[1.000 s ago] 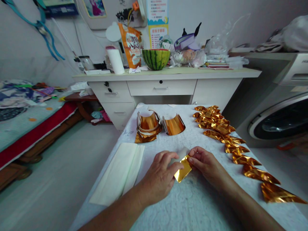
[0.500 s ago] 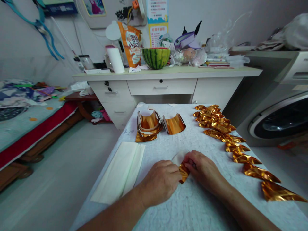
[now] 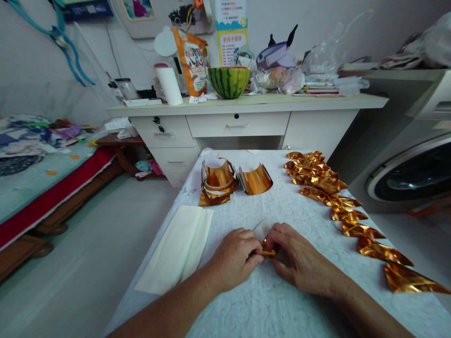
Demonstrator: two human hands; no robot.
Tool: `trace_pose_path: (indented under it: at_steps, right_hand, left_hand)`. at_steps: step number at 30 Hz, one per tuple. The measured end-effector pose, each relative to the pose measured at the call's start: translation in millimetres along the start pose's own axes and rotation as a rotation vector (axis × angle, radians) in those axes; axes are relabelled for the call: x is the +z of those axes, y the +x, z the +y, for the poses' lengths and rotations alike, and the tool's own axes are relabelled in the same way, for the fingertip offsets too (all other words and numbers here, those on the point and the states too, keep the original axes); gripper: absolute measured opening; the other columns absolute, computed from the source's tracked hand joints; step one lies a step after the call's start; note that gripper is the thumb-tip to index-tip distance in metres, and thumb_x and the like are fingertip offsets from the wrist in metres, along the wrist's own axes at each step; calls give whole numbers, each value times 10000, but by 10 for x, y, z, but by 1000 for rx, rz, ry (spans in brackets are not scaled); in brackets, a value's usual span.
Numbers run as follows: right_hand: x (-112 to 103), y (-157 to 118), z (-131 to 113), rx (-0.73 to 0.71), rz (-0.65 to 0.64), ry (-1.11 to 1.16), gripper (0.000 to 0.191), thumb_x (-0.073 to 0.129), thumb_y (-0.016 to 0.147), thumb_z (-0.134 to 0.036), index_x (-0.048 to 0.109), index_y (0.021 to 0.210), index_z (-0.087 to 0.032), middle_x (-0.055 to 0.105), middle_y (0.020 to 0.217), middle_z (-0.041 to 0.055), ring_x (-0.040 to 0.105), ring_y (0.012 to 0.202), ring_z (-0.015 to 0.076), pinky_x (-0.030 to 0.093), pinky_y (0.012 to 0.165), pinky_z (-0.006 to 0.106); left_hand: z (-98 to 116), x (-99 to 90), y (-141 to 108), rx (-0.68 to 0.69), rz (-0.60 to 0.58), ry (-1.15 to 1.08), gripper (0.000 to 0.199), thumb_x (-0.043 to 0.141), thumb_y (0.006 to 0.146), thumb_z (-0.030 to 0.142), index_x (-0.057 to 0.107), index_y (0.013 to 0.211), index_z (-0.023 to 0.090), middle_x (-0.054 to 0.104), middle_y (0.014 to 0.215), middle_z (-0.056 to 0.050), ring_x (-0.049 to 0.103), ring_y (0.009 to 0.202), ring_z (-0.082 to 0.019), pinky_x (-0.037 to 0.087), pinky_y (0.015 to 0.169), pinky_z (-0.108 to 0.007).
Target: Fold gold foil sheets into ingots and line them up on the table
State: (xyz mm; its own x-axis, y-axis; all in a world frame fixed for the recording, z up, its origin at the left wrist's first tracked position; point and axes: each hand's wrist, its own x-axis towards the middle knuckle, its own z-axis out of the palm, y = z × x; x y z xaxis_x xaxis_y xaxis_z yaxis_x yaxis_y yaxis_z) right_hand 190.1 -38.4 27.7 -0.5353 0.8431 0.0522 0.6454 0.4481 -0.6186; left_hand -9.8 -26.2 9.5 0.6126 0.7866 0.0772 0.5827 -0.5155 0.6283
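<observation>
Between my two hands, low over the table, is a small piece of gold foil paper (image 3: 268, 253), mostly covered by my fingers. My left hand (image 3: 237, 258) pinches its left side. My right hand (image 3: 294, 256) is closed on its right side, with the thumb beneath. A pale paper flap (image 3: 261, 229) shows just behind the fingertips. Farther back lie a curled stack of gold foil sheets (image 3: 217, 180) and a single curved gold sheet (image 3: 257, 180). Several folded gold foil pieces (image 3: 384, 251) form a row down the table's right side.
A stack of white paper (image 3: 176, 249) lies left of my hands on the cloth-covered table (image 3: 232, 314). Beyond stands a white desk (image 3: 243, 107) with a halved watermelon (image 3: 229, 83) and an orange bag (image 3: 193, 63). A washing machine (image 3: 398, 136) is at right, a bed (image 3: 38, 183) at left.
The gold foil piece between my hands has been turned or folded smaller, and less of it shows. My right thumb has moved down towards me. The camera view has shifted slightly.
</observation>
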Motion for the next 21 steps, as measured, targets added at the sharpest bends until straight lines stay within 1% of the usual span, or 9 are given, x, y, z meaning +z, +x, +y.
trace_pose_path:
  at_steps: [3,5,6,9,12,16,21]
  right_hand:
    - [22,-4,10,-8,-5,7,145,634,760,-135,601,881,-206,568,919,48,509,883,213,406,765,340]
    - [52,14,38,-7,-7,23,53,623,819,-171,625,850,-215,581,901,41,517,874,204,405,763,334]
    - [67,25,52,-2,-3,30,44,614,841,-182,638,831,-218,587,888,39,521,867,200,405,760,331]
    - [94,54,81,12,0,45,106,600,870,-194,664,791,-223,599,864,35,534,863,196,409,753,326]
    - [87,60,81,30,-11,54,117,602,866,-185,676,789,-230,604,864,33,542,869,197,415,753,324]
    - [67,53,61,29,-14,66,118,588,875,-192,684,822,-235,608,871,34,545,875,198,421,765,331]
    - [66,62,40,40,-2,54,156,555,892,-205,670,788,-215,601,841,43,537,850,200,421,752,338]
  left_hand:
    - [13,3,3,-5,-1,16,63,627,842,174,635,781,187,607,791,-3,560,816,-172,385,747,-297]
    - [19,0,5,-11,0,20,70,621,850,185,640,783,190,606,782,-3,559,811,-172,380,743,-297]
    - [19,-3,6,-15,0,21,71,623,849,188,640,780,190,604,777,-2,558,806,-172,378,736,-295]
    - [6,-22,4,-40,-1,25,59,655,816,187,631,762,189,597,767,5,552,794,-169,369,720,-288]
    - [-13,-48,-6,-63,-6,15,64,676,788,173,629,749,191,593,771,11,550,807,-167,365,722,-282]
    - [-13,-77,-13,-72,-7,-16,80,643,794,138,633,733,189,583,760,13,549,804,-158,365,725,-276]
    - [14,-110,-11,-94,-6,-68,107,604,807,141,639,717,187,573,733,11,547,777,-155,369,713,-275]
